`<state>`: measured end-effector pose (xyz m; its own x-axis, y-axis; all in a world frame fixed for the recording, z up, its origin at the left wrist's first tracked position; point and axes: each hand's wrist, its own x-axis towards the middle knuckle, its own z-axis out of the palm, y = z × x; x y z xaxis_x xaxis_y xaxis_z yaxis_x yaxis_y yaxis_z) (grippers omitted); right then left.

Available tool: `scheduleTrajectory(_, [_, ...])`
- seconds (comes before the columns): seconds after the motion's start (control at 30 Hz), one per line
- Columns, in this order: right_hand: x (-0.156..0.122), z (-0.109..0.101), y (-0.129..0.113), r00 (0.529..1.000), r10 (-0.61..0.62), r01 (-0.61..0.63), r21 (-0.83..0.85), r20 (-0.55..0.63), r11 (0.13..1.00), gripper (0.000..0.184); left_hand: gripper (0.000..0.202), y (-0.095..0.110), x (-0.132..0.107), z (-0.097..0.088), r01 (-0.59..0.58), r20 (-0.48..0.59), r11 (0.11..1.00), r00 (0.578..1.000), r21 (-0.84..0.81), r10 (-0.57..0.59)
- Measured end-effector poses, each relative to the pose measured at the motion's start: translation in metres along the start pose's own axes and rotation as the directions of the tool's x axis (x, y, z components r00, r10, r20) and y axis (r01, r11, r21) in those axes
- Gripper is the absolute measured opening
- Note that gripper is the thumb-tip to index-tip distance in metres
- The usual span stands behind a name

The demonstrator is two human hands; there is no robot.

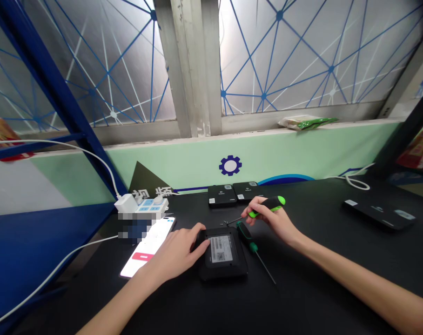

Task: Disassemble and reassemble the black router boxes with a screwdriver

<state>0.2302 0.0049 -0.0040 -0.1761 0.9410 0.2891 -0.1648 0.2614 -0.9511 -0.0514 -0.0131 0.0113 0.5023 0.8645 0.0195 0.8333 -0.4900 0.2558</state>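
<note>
My left hand [183, 249] grips the left side of a black box-shaped device [224, 271], its thumb lying on top beside a white printed label [221, 249]. The device rests on the black table. In my right hand [267, 216] is a screwdriver with a black and bright green handle [276, 203], held at a slant. Its tip points left, at a few tiny screws [224, 224] just beyond the device's far edge. A second screwdriver [246, 235], dark with green trim, lies against the device's right side, its shaft toward me.
Left of the device lies a lit phone [150, 246], near a white power strip [151, 204] with a charger and cables. Two black devices [221, 195] stand against the back wall. Another flat black device [379, 214] is at the right. A blue frame [68, 93] rises at left.
</note>
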Motion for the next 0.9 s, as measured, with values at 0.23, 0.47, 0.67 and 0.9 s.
scheduleTrajectory(0.23, [-0.001, 0.002, 0.001, 1.0, -0.008, 0.008, -0.03, -0.015, 1.0, 0.03, 0.038, 0.0, 0.0, 0.0, -0.003, -0.019, 1.0, 1.0, 0.004, 0.003])
scheduleTrajectory(0.47, [-0.001, 0.002, 0.005, 1.0, -0.024, 0.025, -0.079, 0.012, 0.997, 0.03, 0.034, 0.001, 0.0, 0.0, -0.007, -0.011, 1.0, 1.0, 0.015, 0.007])
scheduleTrajectory(0.67, [-0.004, 0.007, 0.003, 1.0, -0.026, 0.027, -0.087, 0.014, 0.996, 0.033, 0.035, 0.0, 0.001, 0.0, -0.005, -0.005, 1.0, 1.0, 0.017, 0.005])
scheduleTrajectory(0.9, [-0.006, 0.011, -0.002, 1.0, -0.029, 0.029, -0.149, 0.003, 0.988, 0.032, 0.035, 0.001, 0.001, -0.001, -0.011, -0.009, 1.0, 1.0, 0.019, 0.011])
